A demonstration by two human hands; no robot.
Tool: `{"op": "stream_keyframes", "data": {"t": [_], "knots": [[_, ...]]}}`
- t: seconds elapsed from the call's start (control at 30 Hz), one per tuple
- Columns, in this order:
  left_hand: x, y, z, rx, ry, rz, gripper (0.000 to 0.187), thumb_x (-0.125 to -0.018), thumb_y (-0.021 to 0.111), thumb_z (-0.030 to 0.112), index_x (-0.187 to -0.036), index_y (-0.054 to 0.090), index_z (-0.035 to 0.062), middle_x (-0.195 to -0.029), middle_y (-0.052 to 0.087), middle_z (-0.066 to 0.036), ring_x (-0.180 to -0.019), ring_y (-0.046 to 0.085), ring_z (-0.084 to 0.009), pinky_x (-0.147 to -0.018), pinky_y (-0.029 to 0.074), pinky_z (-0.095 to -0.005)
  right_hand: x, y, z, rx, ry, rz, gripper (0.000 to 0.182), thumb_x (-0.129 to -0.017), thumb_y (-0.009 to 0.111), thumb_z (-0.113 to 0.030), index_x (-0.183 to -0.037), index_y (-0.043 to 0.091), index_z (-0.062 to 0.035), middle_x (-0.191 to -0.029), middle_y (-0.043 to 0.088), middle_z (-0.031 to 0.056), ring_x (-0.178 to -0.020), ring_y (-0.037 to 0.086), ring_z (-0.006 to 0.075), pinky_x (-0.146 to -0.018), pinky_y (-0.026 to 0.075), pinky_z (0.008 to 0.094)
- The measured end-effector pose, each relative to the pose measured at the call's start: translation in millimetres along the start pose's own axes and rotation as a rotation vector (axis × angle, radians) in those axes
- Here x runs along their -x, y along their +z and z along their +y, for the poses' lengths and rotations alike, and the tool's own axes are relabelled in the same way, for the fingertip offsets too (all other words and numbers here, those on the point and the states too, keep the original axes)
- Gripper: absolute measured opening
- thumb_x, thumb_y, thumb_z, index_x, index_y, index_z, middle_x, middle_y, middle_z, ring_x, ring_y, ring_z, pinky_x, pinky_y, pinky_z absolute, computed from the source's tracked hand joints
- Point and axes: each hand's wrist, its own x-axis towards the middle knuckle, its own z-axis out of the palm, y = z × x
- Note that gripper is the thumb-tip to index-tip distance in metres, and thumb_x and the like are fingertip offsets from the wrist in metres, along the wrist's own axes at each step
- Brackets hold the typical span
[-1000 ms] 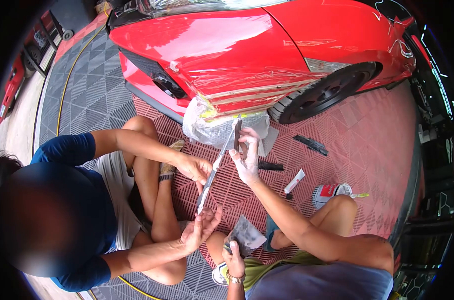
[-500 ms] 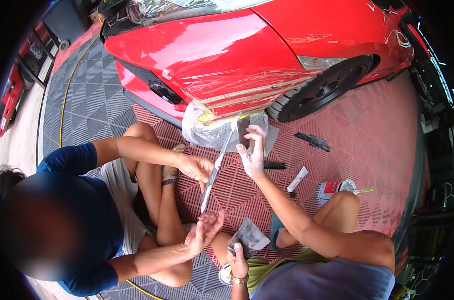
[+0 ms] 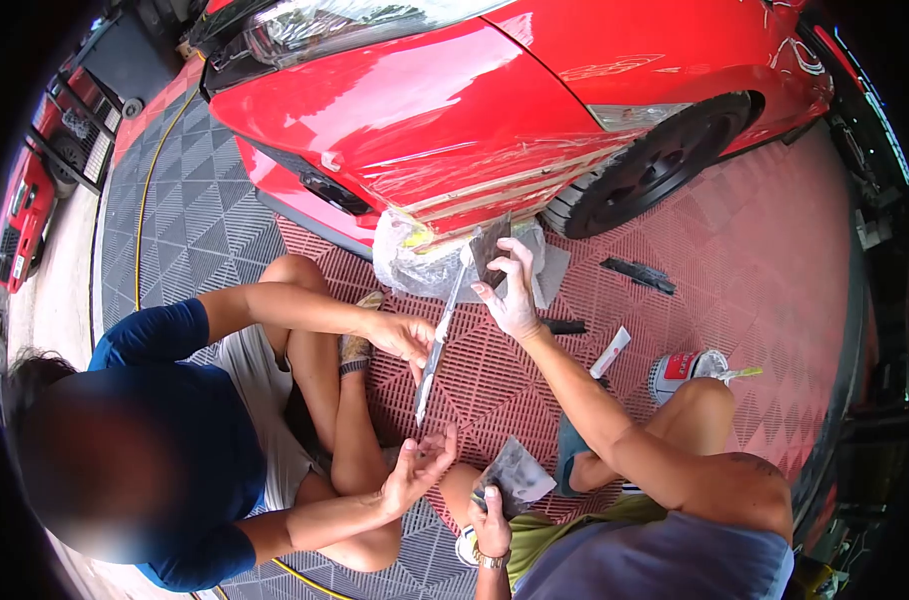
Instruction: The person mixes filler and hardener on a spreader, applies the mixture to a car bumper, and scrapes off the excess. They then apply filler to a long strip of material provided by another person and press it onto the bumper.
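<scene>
While a co-worker's upper hand (image 3: 399,338) pinches a long narrow strip (image 3: 429,375) near its middle, the co-worker's lower hand (image 3: 414,478) lies palm up just beside the strip's near end; contact there cannot be confirmed. The strip slants above the red floor tiles (image 3: 784,270), its far end towards the plastic sheeting (image 3: 409,270) below the red car (image 3: 374,150). The wearer's right grip (image 3: 514,303) holds a dark flat spreader (image 3: 487,248) between thumb and fingers beside that far end; whether the two touch cannot be told. The wearer's left grip (image 3: 489,522) is closed on one corner of a grey sheet (image 3: 522,472), thumb on top.

Handling, as judged: the strip appears light and thin, likely to flex, and slippery wherever white paste (image 3: 467,257) coats it; take it by bare edges near the middle. The spreader looks light and fairly stiff, best held by its back edge. The sheet appears thin and smudged; its near corner is the sound hold.

Labels: a can (image 3: 666,380) bears a red label with pale lettering, not legible. A white tube (image 3: 611,352) carries a red mark, too small to read.
</scene>
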Motion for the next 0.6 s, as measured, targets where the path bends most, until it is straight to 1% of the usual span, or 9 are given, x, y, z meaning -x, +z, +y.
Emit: {"op": "stream_keyframes", "data": {"t": [0.03,0.2,0.23,0.27,0.33,0.4,0.47,0.5,0.6], "knots": [[-0.4,0.9,1.9,-0.011,0.008,-0.001,0.026,-0.095,0.050,0.025,-0.096,0.058,0.0005,-0.084,0.055,0.001,-0.074,0.045,-0.0074,-0.068,0.037,-0.0233,1.6,0.7,3.5,-0.014,0.012,0.020,0.040,-0.075,0.075,-0.023,-0.098,0.047,-0.0057,-0.121,0.042,0.0192,-0.113,0.042,0.0358,-0.098,0.035,0.0433],[1.4,2.6,2.7,-0.044,-0.042,-0.015,0.026,-0.095,0.050,0.025,-0.083,0.053,0.0030,-0.073,0.048,0.004,-0.068,0.040,-0.0069,-0.062,0.035,-0.0247,13.6,-14.3,11.3,0.009,0.094,0.037,0.038,-0.073,0.075,-0.015,-0.098,0.047,-0.0055,-0.121,0.042,0.0187,-0.113,0.044,0.0347,-0.098,0.035,0.0419],[1.7,7.6,6.5,-0.060,-0.020,-0.009,0.025,-0.095,0.050,0.025,-0.082,0.052,0.0040,-0.074,0.046,0.004,-0.069,0.039,-0.0075,-0.062,0.034,-0.0257,18.8,-18.9,8.4,0.007,0.127,0.049,0.038,-0.073,0.075,-0.013,-0.097,0.047,-0.0055,-0.121,0.042,0.0186,-0.112,0.044,0.0345,-0.098,0.036,0.0416],[4.7,10.5,12.7,-0.100,-0.056,-0.002,0.022,-0.095,0.051,0.025,-0.087,0.054,0.0040,-0.082,0.051,0.001,-0.075,0.043,-0.0081,-0.067,0.036,-0.0251,26.2,-24.2,6.2,-0.027,0.185,0.068,0.037,-0.072,0.074,-0.010,-0.098,0.047,-0.0054,-0.121,0.042,0.0178,-0.112,0.045,0.0333,-0.098,0.036,0.0409],[3.5,3.2,-6.3,-0.111,-0.056,-0.014,0.022,-0.095,0.051,0.025,-0.094,0.054,0.0034,-0.092,0.054,-0.002,-0.082,0.047,-0.0089,-0.074,0.039,-0.0250,39.0,-41.8,-1.6,-0.082,0.293,0.081,0.037,-0.075,0.070,-0.006,-0.104,0.046,-0.0053,-0.123,0.041,0.0151,-0.113,0.046,0.0277,-0.096,0.038,0.0374],[6.2,13.0,-14.2,-0.065,-0.106,0.058,0.023,-0.096,0.049,0.023,-0.082,0.053,0.0044,-0.076,0.049,0.004,-0.069,0.041,-0.0059,-0.063,0.036,-0.0236,56.4,-53.8,-1.2,-0.381,0.477,0.169,0.041,-0.077,0.071,-0.007,-0.109,0.046,-0.0042,-0.124,0.040,0.0141,-0.113,0.045,0.0258,-0.096,0.039,0.0361],[7.2,-0.1,-33.5,-0.026,-0.183,-0.058,0.024,-0.095,0.051,0.026,-0.103,0.051,0.0030,-0.099,0.054,-0.004,-0.086,0.050,-0.0091,-0.081,0.044,-0.0270,64.9,-81.0,-22.4,-0.687,0.659,0.238,0.037,-0.086,0.062,-0.005,-0.118,0.043,-0.0038,-0.120,0.044,0.0083,-0.111,0.047,0.0164,-0.092,0.042,0.0277],[8.6,-0.3,-36.8,-0.180,-0.160,-0.068,0.024,-0.095,0.051,0.027,-0.103,0.050,0.0040,-0.101,0.053,-0.005,-0.089,0.050,-0.0097,-0.079,0.045,-0.0279,73.7,-94.4,-21.1,-0.807,0.762,0.213,0.038,-0.088,0.059,-0.008,-0.122,0.042,-0.0041,-0.118,0.047,0.0075,-0.110,0.049,0.0158,-0.092,0.043,0.0288],[13.1,23.2,-30.6,0.016,-0.269,-0.014,0.026,-0.094,0.052,0.030,-0.107,0.050,0.0065,-0.103,0.053,-0.006,-0.095,0.052,-0.0133,-0.084,0.045,-0.0301,86.5,-132.4,-31.6,-1.283,1.006,0.248,0.040,-0.094,0.051,-0.019,-0.129,0.040,-0.0050,-0.116,0.053,0.0071,-0.108,0.054,0.0168,-0.091,0.048,0.0361]]}}
